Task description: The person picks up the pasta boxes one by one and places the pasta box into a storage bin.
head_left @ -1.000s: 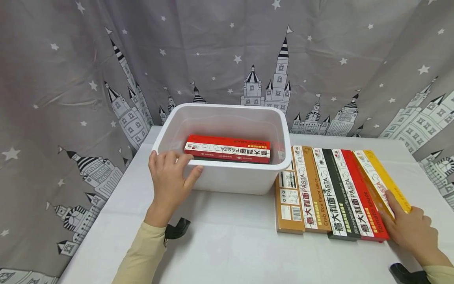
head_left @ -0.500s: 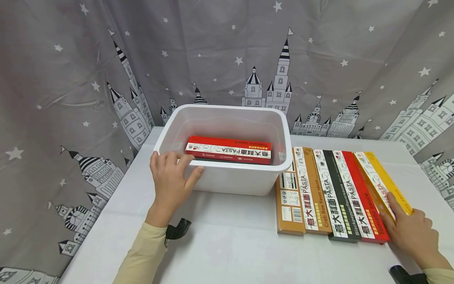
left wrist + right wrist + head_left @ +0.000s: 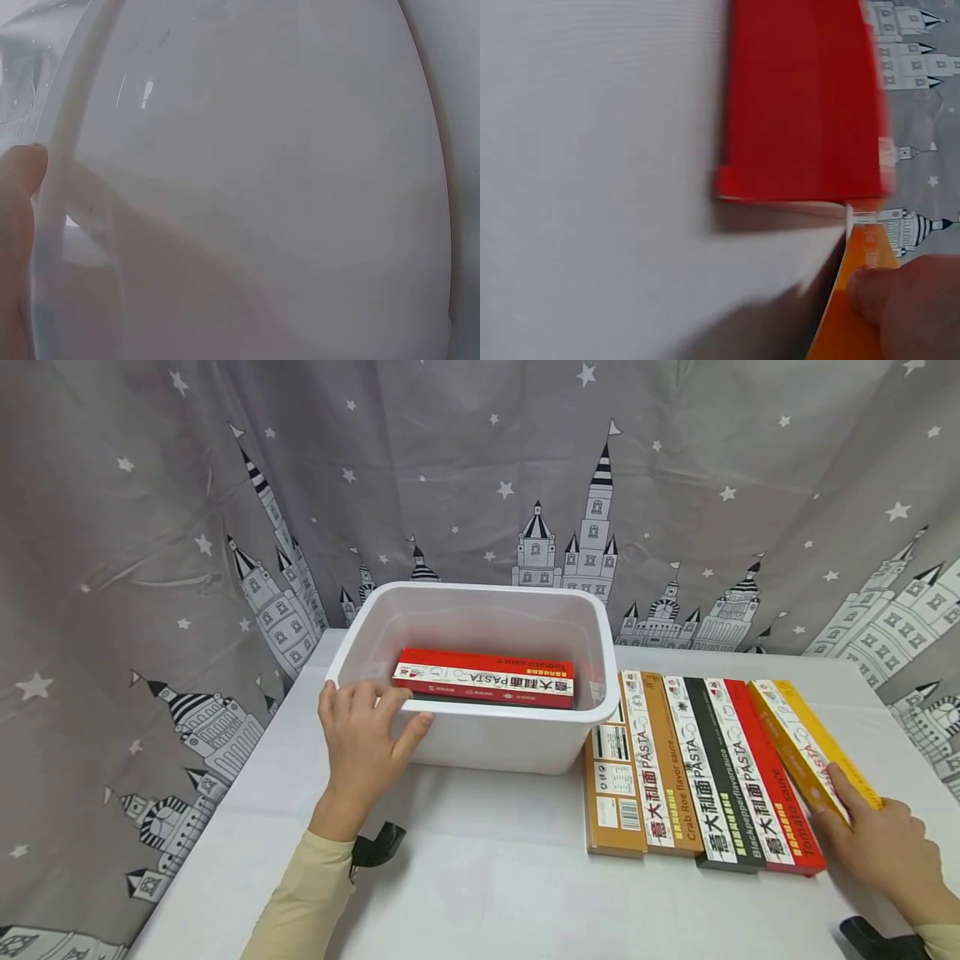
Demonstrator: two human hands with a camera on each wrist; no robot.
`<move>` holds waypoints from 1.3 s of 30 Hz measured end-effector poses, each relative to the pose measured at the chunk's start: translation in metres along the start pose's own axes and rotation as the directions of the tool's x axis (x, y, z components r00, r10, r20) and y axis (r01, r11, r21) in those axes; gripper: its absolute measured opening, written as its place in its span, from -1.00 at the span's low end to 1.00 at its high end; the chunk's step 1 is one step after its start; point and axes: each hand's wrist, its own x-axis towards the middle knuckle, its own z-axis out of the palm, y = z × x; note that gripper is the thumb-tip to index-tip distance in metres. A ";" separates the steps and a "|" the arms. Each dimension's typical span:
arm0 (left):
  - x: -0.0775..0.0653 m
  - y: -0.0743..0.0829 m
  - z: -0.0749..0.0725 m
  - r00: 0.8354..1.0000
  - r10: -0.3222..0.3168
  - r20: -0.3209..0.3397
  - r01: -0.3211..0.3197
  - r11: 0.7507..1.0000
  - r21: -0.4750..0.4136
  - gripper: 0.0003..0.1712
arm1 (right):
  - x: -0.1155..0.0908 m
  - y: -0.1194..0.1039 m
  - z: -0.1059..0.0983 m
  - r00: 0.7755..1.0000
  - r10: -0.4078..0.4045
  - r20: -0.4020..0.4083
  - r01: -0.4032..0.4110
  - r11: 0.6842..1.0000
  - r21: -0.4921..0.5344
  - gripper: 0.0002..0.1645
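The right hand (image 3: 881,847) has a nearly closed grip — thumb and fingers pinch the near end of the yellow box (image 3: 812,739), near the right edge of the surface (image 3: 510,868), just beside a long red box (image 3: 765,781). The left hand (image 3: 363,739) has its grip bent over the white tub's (image 3: 502,742) front rim, toward the back edge.

The head view is bright, the wrist views dimmer, blurrier.
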 end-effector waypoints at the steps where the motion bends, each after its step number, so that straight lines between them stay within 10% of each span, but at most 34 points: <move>1: 0.000 0.000 0.000 1.000 0.000 -0.001 0.000 1.000 -0.001 -0.07 | 0.000 0.001 -0.002 1.000 -0.005 -0.015 0.005 1.000 0.002 0.02; 17: -0.001 0.000 0.000 1.000 -0.004 0.010 0.004 1.000 -0.002 -0.05 | 0.014 -0.014 -0.056 0.960 -0.213 -0.181 0.223 0.974 0.037 0.00; 39: 0.000 0.001 0.000 1.000 0.002 -0.005 -0.002 1.000 -0.003 -0.08 | 0.039 -0.093 -0.128 0.830 -0.533 -0.166 0.542 0.840 0.013 -0.14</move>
